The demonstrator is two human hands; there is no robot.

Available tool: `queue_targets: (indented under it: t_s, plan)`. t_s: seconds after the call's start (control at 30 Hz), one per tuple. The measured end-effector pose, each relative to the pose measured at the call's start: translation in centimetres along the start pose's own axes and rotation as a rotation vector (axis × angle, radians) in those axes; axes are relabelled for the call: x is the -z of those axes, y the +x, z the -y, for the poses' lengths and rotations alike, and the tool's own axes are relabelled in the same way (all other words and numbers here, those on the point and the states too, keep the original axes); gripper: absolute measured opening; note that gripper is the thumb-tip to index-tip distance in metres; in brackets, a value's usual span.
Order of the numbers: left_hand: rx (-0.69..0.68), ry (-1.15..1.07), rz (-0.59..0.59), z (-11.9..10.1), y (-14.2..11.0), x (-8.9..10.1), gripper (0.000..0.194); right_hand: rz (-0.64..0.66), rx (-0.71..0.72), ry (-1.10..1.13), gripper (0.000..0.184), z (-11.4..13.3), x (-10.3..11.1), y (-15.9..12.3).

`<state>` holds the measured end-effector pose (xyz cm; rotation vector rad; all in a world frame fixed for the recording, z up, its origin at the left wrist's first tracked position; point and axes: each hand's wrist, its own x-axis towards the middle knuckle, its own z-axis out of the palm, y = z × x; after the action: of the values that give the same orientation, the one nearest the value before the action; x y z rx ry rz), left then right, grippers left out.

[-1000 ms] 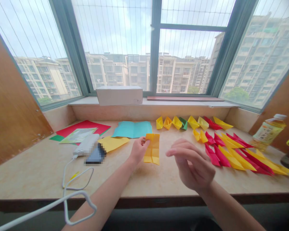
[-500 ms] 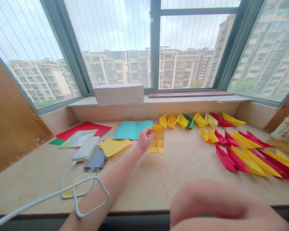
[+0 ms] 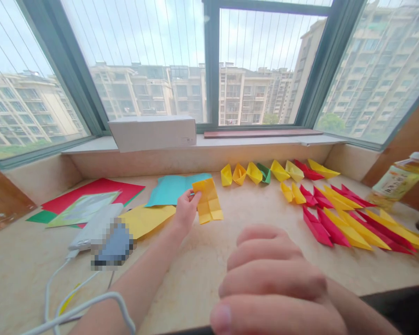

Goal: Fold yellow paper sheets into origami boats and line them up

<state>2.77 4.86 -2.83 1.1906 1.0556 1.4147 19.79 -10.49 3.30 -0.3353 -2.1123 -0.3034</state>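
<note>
My left hand (image 3: 188, 209) pinches the upper left edge of a creased yellow-orange paper (image 3: 209, 204), which stands upright above the counter with fold lines crossing it. Close to the camera, my right hand (image 3: 268, 284) is curled into a loose fist, knuckles up, with nothing showing in it. A light-blue paper (image 3: 167, 188) lies behind my left hand. Beside that forearm is a flat yellow paper (image 3: 146, 221). Folded paper boats in yellow, green and red stand at the right, among them a back row with a green boat (image 3: 264, 173) and a red boat (image 3: 307, 170).
At the left lie red paper (image 3: 104, 188), a clear packet (image 3: 85, 208), a white power bank (image 3: 94, 228), a blurred-out device (image 3: 115, 246) and a white cable (image 3: 115, 298). A white box (image 3: 153, 135) stands on the sill. A bottle (image 3: 398, 179) stands at the right.
The view has shifted to the right and closer. My right hand has come up further into view as a fist. My left hand still holds the yellow-orange paper, now slightly tilted.
</note>
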Motion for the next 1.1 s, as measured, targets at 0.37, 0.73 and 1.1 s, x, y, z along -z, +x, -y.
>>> queue_targets:
  t_s: [0.37, 0.73, 1.1]
  plan:
    - [0.009, 0.011, 0.125, -0.5, -2.1, -1.1, 0.039, -0.044, -0.789, 0.081, 0.022, -10.5, -4.7, -6.2]
    - [0.042, -0.017, 0.212, -0.5, -2.9, -1.4, 0.043, -0.059, -1.118, 0.388, 0.034, -9.2, -6.0, -5.7]
    - [0.058, 0.110, 0.333, 0.1, -3.4, -1.6, 0.043, -0.117, -0.950, 0.356, 0.023, -9.3, -5.8, -5.6]
